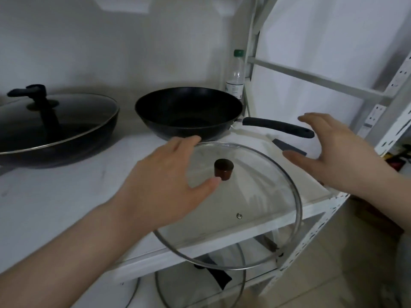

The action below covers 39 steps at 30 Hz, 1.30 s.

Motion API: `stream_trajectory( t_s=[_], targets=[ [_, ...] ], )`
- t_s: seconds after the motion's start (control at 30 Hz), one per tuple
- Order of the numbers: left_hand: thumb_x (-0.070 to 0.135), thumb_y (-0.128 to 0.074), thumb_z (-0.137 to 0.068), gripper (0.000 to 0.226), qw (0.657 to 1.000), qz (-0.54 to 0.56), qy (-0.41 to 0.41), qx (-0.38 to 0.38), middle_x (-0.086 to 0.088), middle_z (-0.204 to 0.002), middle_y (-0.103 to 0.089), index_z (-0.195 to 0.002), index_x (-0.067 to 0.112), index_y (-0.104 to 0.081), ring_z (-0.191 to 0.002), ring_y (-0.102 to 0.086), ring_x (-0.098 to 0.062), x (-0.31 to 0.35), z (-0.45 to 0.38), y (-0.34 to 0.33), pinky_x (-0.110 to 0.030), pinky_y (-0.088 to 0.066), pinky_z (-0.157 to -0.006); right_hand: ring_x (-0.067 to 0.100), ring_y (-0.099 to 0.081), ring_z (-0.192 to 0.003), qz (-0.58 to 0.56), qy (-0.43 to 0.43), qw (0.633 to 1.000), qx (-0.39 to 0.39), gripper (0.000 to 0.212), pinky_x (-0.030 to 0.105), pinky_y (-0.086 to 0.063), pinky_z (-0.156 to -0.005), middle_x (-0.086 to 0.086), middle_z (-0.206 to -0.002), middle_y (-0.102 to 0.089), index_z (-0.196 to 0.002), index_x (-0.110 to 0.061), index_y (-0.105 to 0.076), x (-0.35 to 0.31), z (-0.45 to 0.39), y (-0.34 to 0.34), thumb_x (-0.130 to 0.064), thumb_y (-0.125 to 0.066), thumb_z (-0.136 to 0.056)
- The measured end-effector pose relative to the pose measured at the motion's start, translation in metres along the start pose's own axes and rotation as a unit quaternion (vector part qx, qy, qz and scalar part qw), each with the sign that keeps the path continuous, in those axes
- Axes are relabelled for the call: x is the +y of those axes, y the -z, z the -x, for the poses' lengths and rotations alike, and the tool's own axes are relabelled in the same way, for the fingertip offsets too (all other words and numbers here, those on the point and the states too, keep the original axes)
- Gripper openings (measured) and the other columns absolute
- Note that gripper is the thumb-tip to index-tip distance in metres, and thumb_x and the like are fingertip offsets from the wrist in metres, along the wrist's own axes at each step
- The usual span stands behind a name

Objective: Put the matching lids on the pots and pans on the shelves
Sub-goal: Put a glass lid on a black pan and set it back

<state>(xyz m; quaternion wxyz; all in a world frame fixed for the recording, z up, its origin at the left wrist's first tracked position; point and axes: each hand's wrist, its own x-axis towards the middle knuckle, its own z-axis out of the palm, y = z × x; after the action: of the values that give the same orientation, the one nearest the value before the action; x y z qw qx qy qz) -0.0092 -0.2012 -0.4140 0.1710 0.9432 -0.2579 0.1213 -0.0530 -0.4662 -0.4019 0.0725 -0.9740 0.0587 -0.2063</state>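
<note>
A clear glass lid (251,210) with a brown knob (223,169) lies on the white shelf (55,207), its front part jutting past the shelf's front edge. My left hand (160,183) is spread over the lid's left side, thumb tip beside the knob, fingers apart and gripping nothing. My right hand (333,152) hovers open just right of the lid, not touching it. Behind the lid stands an uncovered black wok (189,112) whose long handle (278,127) points right. At the left, a black pan (55,134) wears a glass lid (57,112) with a black handle.
A plastic bottle with a green cap (235,74) stands in the back right corner. White metal shelf posts (378,121) rise on the right. On the lower shelf I see another glass lid (200,283) and a dark pan handle (220,278).
</note>
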Motion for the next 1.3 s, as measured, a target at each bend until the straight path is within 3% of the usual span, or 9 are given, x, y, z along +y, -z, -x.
stream_trajectory(
  t_s=[0.1, 0.23, 0.33, 0.43, 0.57, 0.83, 0.93, 1.03, 1.3],
  targets=[
    [0.065, -0.045, -0.080, 0.068, 0.999, -0.015, -0.024, -0.044, 0.010, -0.135, -0.043, -0.137, 0.032, -0.029, -0.116, -0.049, -0.013, 0.018, -0.021, -0.026, -0.026, -0.036, -0.082, 0.024, -0.038, -0.132, 0.008, -0.024, 1.000, -0.008, 0.071, 0.041, -0.039, -0.102, 0.002, -0.147, -0.036, -0.141, -0.015, -0.034, 0.011, -0.028, -0.016, -0.049, -0.058, -0.084],
    [0.062, -0.048, -0.082, 0.067, 0.994, -0.029, -0.044, -0.098, 0.002, -0.131, -0.044, -0.136, 0.024, -0.034, -0.114, -0.051, -0.022, 0.027, -0.057, -0.047, -0.032, -0.039, -0.084, 0.030, -0.043, -0.126, 0.049, -0.048, 0.996, -0.049, 0.071, 0.041, -0.041, -0.096, 0.010, -0.141, -0.042, -0.140, -0.011, -0.034, 0.026, -0.062, -0.037, -0.049, -0.056, -0.085],
    [0.055, -0.047, -0.086, 0.059, 0.987, -0.087, -0.068, -0.119, -0.006, -0.130, -0.047, -0.131, 0.019, -0.040, -0.114, -0.052, -0.027, 0.031, -0.075, -0.064, -0.037, -0.042, -0.087, 0.030, -0.055, -0.097, 0.093, -0.061, 0.990, -0.086, 0.061, 0.038, -0.046, -0.076, 0.011, -0.111, -0.056, -0.127, -0.010, -0.044, 0.042, -0.079, -0.050, -0.054, -0.051, -0.085],
    [0.042, -0.043, -0.092, 0.039, 0.980, -0.136, -0.088, -0.118, -0.011, -0.122, -0.052, -0.117, 0.012, -0.049, -0.107, -0.054, -0.032, 0.030, -0.085, -0.081, -0.036, -0.039, -0.078, 0.027, -0.050, -0.075, 0.121, -0.052, 0.987, -0.095, 0.051, 0.032, -0.040, -0.064, 0.007, -0.082, -0.052, -0.108, -0.007, -0.051, 0.055, -0.094, -0.060, -0.053, -0.049, -0.087],
    [0.032, -0.042, -0.094, 0.029, 0.985, -0.129, -0.088, -0.072, -0.012, -0.116, -0.055, -0.108, 0.009, -0.053, -0.101, -0.056, -0.033, 0.028, -0.083, -0.091, -0.033, -0.034, -0.071, 0.029, -0.049, -0.070, 0.108, -0.032, 0.987, -0.116, 0.047, 0.033, -0.038, -0.062, 0.011, -0.077, -0.052, -0.099, -0.007, -0.051, 0.061, -0.109, -0.068, -0.053, -0.046, -0.089],
    [0.026, -0.042, -0.092, 0.027, 0.989, -0.138, -0.049, -0.032, -0.013, -0.113, -0.052, -0.108, 0.008, -0.054, -0.086, -0.061, -0.038, 0.031, -0.062, -0.091, -0.040, -0.047, -0.076, 0.032, -0.052, -0.072, 0.080, -0.014, 0.988, -0.130, 0.050, 0.035, -0.039, -0.062, 0.013, -0.080, -0.054, -0.099, -0.006, -0.051, 0.069, -0.121, -0.077, -0.055, -0.042, -0.090],
    [0.023, -0.054, -0.085, 0.018, 0.984, -0.151, -0.084, 0.039, -0.012, -0.091, -0.057, -0.090, 0.006, -0.060, -0.058, -0.061, -0.035, 0.027, -0.041, -0.085, -0.035, -0.047, -0.053, 0.030, -0.049, -0.068, 0.071, -0.006, 0.989, -0.131, 0.049, 0.034, -0.036, -0.060, 0.009, -0.070, -0.049, -0.095, -0.005, -0.051, 0.068, -0.123, -0.076, -0.053, -0.039, -0.092],
    [0.020, -0.052, -0.077, 0.018, 0.974, -0.147, -0.141, 0.103, -0.007, -0.067, -0.054, -0.065, 0.009, -0.058, -0.029, -0.039, -0.021, 0.022, -0.015, -0.075, -0.023, -0.036, -0.029, 0.027, -0.046, -0.062, 0.078, -0.005, 0.988, -0.131, 0.047, 0.034, -0.034, -0.057, 0.006, -0.066, -0.044, -0.092, -0.007, -0.049, 0.067, -0.123, -0.075, -0.052, -0.037, -0.093],
    [0.012, -0.061, -0.077, 0.015, 0.957, -0.135, -0.197, 0.164, -0.006, -0.065, -0.051, -0.063, 0.009, -0.059, -0.039, -0.041, -0.019, 0.033, 0.024, -0.022, -0.029, -0.034, -0.028, 0.022, -0.046, -0.058, 0.087, -0.007, 0.986, -0.140, 0.045, 0.032, -0.036, -0.053, 0.008, -0.069, -0.047, -0.097, -0.005, -0.052, 0.064, -0.121, -0.072, -0.048, -0.038, -0.094]
  ],
)
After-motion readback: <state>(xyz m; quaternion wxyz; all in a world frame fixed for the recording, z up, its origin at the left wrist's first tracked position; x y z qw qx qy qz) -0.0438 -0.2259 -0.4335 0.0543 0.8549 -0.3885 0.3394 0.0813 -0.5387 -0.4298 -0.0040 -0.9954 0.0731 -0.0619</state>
